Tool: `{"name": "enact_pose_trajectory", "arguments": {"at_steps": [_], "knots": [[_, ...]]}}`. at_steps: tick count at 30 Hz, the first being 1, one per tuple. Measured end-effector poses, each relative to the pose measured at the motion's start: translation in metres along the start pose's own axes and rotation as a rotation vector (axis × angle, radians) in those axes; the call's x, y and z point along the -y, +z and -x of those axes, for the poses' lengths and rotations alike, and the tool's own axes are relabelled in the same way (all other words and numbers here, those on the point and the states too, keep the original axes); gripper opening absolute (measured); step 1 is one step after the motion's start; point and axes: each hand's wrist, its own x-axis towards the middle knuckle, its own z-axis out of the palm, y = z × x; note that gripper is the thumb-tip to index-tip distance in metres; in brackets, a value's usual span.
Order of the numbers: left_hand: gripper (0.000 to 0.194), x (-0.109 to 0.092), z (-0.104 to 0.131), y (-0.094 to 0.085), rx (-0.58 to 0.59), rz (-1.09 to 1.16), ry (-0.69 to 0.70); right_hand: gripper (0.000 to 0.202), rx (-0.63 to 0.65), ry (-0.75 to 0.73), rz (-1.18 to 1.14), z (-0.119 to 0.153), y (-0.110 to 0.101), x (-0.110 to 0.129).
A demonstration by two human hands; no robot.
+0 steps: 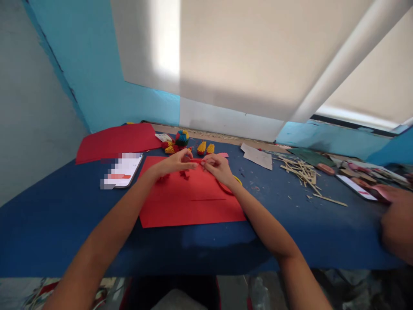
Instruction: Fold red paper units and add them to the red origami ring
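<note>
A small red paper strip [198,161] stretches between my two hands, above a red paper sheet [190,211] on the blue table. My left hand [179,162] pinches its left end, and my right hand [220,168] has the other end between thumb and fingers. Small folded red paper pieces [185,175] lie on the sheet below my left hand. Beside my right wrist is a curved yellow and red thing [238,180], partly hidden; its kind is unclear. Just beyond my hands stand yellow and red folded-paper pieces [201,148] and a multicoloured ball-like model [182,137].
A phone [127,171] and more red paper [119,142] lie left. Grey paper [257,156], thin wooden sticks [300,172] and a second phone [356,187] are right. Another person's blurred hand [398,219] is at the right edge. A wall borders the table's back.
</note>
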Motion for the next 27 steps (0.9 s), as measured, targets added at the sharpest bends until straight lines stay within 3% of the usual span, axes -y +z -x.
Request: {"name": "enact_pose_trajectory", "arguments": {"at_steps": [3,8,16,19,23,27], "knots": [[0.028,0.000,0.002,0.003,0.058,-0.065,0.019,0.015,0.069,-0.055,-0.023,0.005,-0.010,0.001],[0.026,0.003,-0.002,0.003,-0.012,-0.168,0.094,0.016,0.123,-0.067,0.010,0.004,-0.015,-0.003],[0.024,-0.001,-0.002,0.012,-0.213,-0.194,0.184,0.017,-0.071,-0.037,-0.088,0.005,-0.006,0.002],[0.031,0.001,-0.001,0.015,-0.185,-0.197,0.178,0.019,-0.144,0.021,-0.153,0.006,-0.002,0.002],[0.028,0.002,0.000,0.018,-0.087,-0.216,0.141,0.019,-0.141,-0.012,-0.120,0.007,0.001,0.002],[0.024,-0.001,0.001,0.020,-0.109,-0.224,0.140,0.027,-0.141,0.037,-0.215,0.006,0.005,0.004]]}}
